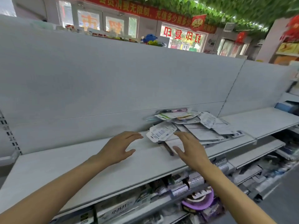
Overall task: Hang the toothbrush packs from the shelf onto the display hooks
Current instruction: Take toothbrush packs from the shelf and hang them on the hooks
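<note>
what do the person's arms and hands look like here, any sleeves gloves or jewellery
Both forearms are bare right to the bottom edge of the picture: no sleeve shows. The left hand and the right hand wear no gloves, and no ring, watch or bracelet can be seen on the fingers or wrists. No markings or bandages show on either arm.

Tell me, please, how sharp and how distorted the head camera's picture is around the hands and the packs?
Head view: wide-angle bowing curves the shelf edge; left hand, right hand and the pile of packs are slightly soft, print unreadable; bright windows behind wash out; lighting is even, shadows faint.
</note>
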